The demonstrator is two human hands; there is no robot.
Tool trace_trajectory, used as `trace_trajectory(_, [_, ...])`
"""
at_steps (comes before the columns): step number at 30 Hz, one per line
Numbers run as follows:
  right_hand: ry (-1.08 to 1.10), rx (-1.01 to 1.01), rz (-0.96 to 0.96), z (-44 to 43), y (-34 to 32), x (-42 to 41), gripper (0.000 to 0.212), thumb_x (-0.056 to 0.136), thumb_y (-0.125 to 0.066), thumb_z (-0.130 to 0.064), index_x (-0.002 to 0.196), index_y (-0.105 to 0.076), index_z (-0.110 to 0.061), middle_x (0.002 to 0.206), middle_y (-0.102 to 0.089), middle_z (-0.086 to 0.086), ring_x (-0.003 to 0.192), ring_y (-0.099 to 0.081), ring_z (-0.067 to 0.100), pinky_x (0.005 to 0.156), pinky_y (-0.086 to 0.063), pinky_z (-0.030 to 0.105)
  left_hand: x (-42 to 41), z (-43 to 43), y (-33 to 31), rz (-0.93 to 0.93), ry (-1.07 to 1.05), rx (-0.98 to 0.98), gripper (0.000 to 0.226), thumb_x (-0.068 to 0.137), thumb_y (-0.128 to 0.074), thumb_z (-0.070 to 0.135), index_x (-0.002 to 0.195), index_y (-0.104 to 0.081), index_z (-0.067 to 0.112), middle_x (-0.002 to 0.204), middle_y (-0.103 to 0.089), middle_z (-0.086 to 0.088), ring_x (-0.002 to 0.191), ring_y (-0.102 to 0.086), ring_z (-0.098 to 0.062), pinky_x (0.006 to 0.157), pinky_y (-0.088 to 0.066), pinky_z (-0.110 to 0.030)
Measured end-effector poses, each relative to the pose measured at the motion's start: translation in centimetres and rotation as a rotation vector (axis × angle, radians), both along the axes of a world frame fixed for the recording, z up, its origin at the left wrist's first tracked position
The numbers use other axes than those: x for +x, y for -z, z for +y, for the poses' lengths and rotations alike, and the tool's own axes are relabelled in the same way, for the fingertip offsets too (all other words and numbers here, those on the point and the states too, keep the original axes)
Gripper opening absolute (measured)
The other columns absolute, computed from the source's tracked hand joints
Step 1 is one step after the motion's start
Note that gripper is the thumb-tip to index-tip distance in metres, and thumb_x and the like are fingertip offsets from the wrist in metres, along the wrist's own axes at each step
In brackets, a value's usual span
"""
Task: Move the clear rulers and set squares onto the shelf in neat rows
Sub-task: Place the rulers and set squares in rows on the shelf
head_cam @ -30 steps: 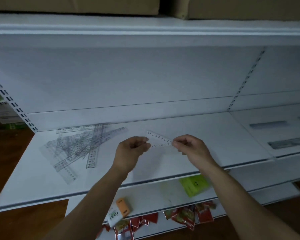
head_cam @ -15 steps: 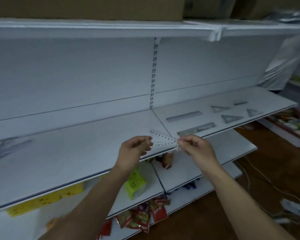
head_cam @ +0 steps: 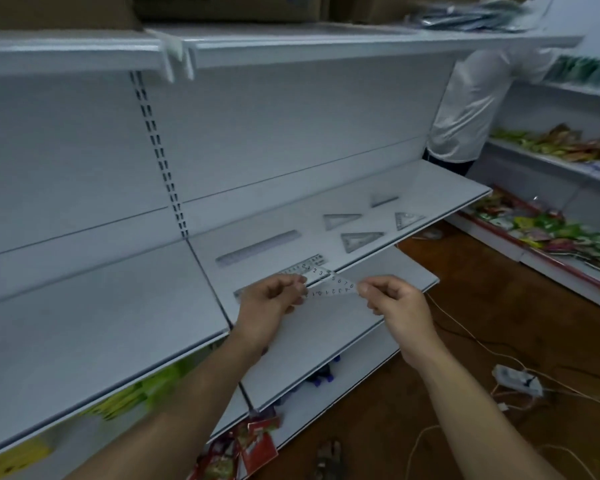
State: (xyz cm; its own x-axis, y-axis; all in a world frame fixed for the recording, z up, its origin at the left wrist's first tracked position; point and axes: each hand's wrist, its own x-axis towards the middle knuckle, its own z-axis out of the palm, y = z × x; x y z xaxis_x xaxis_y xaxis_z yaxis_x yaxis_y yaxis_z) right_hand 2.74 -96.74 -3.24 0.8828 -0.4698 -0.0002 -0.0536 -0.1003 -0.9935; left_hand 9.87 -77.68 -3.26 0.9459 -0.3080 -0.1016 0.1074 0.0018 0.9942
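- Shelf: the view has swung right in the last second. The left bay with the loose pile of clear pieces has dropped out of frame, and the right bay now sits dead ahead. My read is that this is the transit from the pickup pile to the laying-out bay.
- Person in a white shirt at the far right end of the shelf, newly in view and well apart from the work.
- Left hand and right hand: same two-handed hold as a second ago, now over the front edge of the right bay.
- Long ruler lies flat mid-shelf. The front ruler lies parallel along the front edge, partly behind the carried piece.
- Set squares: three lie flat toward the right end in two loose rows, plus one smaller piece nearer the back wall.
- Held set square: off the shelf, spanning the gap between the hands. Fingers of each hand are clamped on one end of it. Not yet placed; a slot in the triangle rows looks like the likely target.
- Writing: scale numerals on the held piece, "5 6 7 8" on the upper edge and "4 3 2 1 0" on the lower. No brand is legible anywhere, and the packets below are too blurred to read.
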Motion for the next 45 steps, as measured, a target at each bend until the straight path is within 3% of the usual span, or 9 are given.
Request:
trace_trajectory(4, [0.010,-0.013,0.010,-5.2,0.0,3.1,0.003,0.086,-0.068,-0.013,0.087,-0.071,-0.013,0.074,-0.064,-0.002,0.064,-0.054,0.004,0.060,-0.046,0.015,3.6,-5.7,0.5,0.003,-0.023,-0.035,0.006,0.086,-0.070,0.014,0.090,-0.074,0.017,0.079,-0.074,0.002,0.073,-0.066,-0.011,0.072,-0.053,-0.025])
trace_trajectory(7, [0.021,-0.058,0.093,-9.6,-0.2,5.9,0.005,0.087,-0.068,-0.018,0.087,-0.071,-0.014,0.075,-0.066,-0.006,0.063,-0.056,0.002,0.059,-0.046,0.013,6.6,-10.2,0.8,-0.013,-0.027,-0.049,0.010,0.086,-0.068,0.009,0.091,-0.073,0.016,0.079,-0.073,0.002,0.070,-0.065,-0.006,0.066,-0.052,-0.015])
trace_trajectory(19, [-0.095,-0.083,0.138,-19.8,0.1,15.0,0.006,0.085,-0.069,-0.021,0.087,-0.072,-0.017,0.075,-0.066,-0.004,0.066,-0.057,0.002,0.061,-0.047,0.015,13.7,-19.4,2.9,-0.007,-0.124,-0.053,0.018,0.087,-0.065,0.004,0.093,-0.073,0.018,0.081,-0.075,0.002,0.072,-0.067,-0.005,0.068,-0.050,-0.012])
trace_trajectory(23, [-0.193,-0.045,0.132,-21.0,1.1,17.5,0.004,0.085,-0.069,-0.017,0.082,-0.073,-0.018,0.069,-0.064,-0.004,0.062,-0.055,0.003,0.061,-0.047,0.016,13.9,-19.4,3.6,-0.135,-0.204,0.051,0.025,0.087,-0.067,0.007,0.106,-0.069,0.023,0.088,-0.072,-0.001,0.080,-0.067,-0.011,0.073,-0.048,-0.011])
trace_trajectory(27, [-0.282,0.008,0.120,-22.5,1.7,19.4,0.011,0.085,-0.068,-0.014,0.080,-0.073,-0.023,0.073,-0.069,-0.001,0.065,-0.059,0.007,0.064,-0.048,0.019,12.6,-19.2,4.1,-0.275,-0.308,0.258,0.033,0.081,-0.073,0.017,0.110,-0.066,0.032,0.090,-0.069,0.016,0.084,-0.063,-0.004,0.079,-0.045,-0.008])
trace_trajectory(31, [-0.425,-0.022,0.133,-23.5,2.2,20.2,0.014,0.084,-0.069,-0.015,0.081,-0.073,-0.027,0.076,-0.071,-0.004,0.068,-0.062,0.008,0.064,-0.050,0.017,10.6,-20.3,4.5,-0.270,-0.433,0.301,0.031,0.077,-0.068,0.029,0.108,-0.068,0.030,0.091,-0.069,0.018,0.086,-0.063,-0.008,0.079,-0.047,-0.011])
trace_trajectory(36, [-0.536,-0.021,0.142,-25.1,3.1,21.2,0.009,0.084,-0.070,-0.013,0.086,-0.073,-0.021,0.075,-0.070,-0.011,0.067,-0.061,0.000,0.064,-0.049,0.012,8.8,-22.2,5.5,-0.250,-0.536,0.372,0.036,0.077,-0.069,0.028,0.113,-0.067,0.028,0.091,-0.069,0.016,0.088,-0.063,-0.008,0.076,-0.051,-0.017])
trace_trajectory(40, [-0.620,-0.038,0.152,-26.2,3.9,21.6,0.009,0.083,-0.071,-0.015,0.086,-0.073,-0.023,0.080,-0.072,-0.007,0.074,-0.064,0.005,0.068,-0.050,0.014,8.2,-23.4,6.1,-0.308,-0.566,0.475,0.034,0.081,-0.071,0.029,0.114,-0.066,0.026,0.092,-0.069,0.015,0.086,-0.065,-0.005,0.078,-0.054,-0.023])
trace_trajectory(45, [-0.713,-0.104,0.133,-27.3,4.3,22.1,0.015,0.083,-0.071,-0.016,0.091,-0.073,-0.028,0.084,-0.071,-0.010,0.079,-0.064,0.005,0.070,-0.049,0.012,8.5,-23.4,6.2,-0.397,-0.539,0.634,0.041,0.083,-0.062,0.045,0.120,-0.063,0.027,0.095,-0.066,0.022,0.088,-0.063,0.003,0.080,-0.051,-0.014])
